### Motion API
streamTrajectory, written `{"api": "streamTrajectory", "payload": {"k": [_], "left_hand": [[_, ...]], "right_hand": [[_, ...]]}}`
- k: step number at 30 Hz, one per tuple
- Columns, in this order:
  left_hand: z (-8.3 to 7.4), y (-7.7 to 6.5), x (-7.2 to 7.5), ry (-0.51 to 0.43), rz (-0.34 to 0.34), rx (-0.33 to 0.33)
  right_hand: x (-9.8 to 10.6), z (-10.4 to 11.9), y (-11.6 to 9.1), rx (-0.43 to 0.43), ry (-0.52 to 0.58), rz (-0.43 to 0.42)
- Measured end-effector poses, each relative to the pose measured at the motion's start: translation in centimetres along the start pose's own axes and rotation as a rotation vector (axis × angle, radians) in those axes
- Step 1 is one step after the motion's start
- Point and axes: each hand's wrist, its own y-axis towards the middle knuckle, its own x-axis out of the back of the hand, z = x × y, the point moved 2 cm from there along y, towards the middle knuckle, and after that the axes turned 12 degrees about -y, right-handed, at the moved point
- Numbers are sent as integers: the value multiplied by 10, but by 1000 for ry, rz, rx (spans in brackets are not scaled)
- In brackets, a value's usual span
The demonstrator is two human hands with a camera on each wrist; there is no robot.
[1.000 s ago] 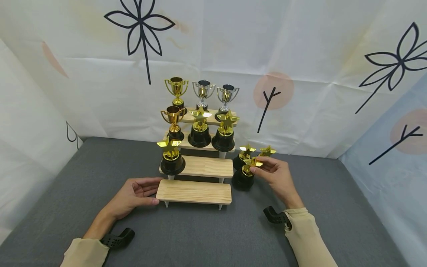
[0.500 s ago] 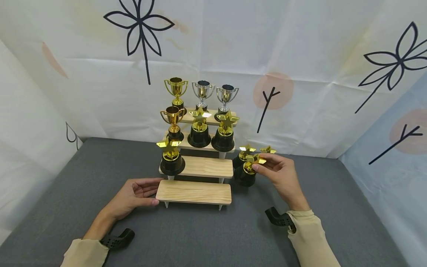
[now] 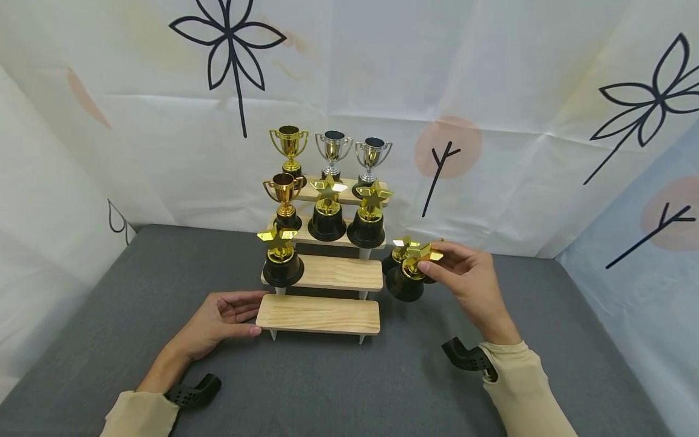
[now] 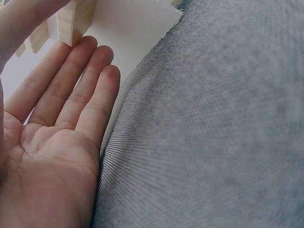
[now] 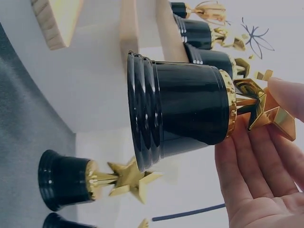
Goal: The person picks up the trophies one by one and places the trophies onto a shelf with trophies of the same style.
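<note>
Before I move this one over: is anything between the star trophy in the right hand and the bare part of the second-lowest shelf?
Nothing visible stands between the held star trophy and the bare part of the second-lowest shelf. Another trophy stands behind the held one; that shelf's own trophy stands at its left end.

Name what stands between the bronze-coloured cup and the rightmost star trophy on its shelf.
A gold star trophy stands there in the head view.

grey tabletop (image 3: 327,388) | white backdrop (image 3: 382,67) behind it | black flower prints (image 3: 230,35) | pink circles (image 3: 461,136)
</note>
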Motion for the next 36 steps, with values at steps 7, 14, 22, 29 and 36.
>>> {"api": "streamTrajectory", "payload": {"k": [7, 14, 22, 29, 36], "left_hand": [[1, 0, 1, 3, 4, -4], [1, 0, 1, -3, 4, -7], [1, 0, 0, 0, 6, -7], [2, 0, 1, 9, 5, -11], [2, 1, 2, 22, -14, 7]], "right_hand": [[-1, 14, 3, 12, 0, 28], [-17, 26, 7, 45, 19, 81], [-40, 34, 15, 42, 69, 120], [-61, 40, 23, 31, 93, 153], [-78, 43, 30, 40, 68, 168]]}}
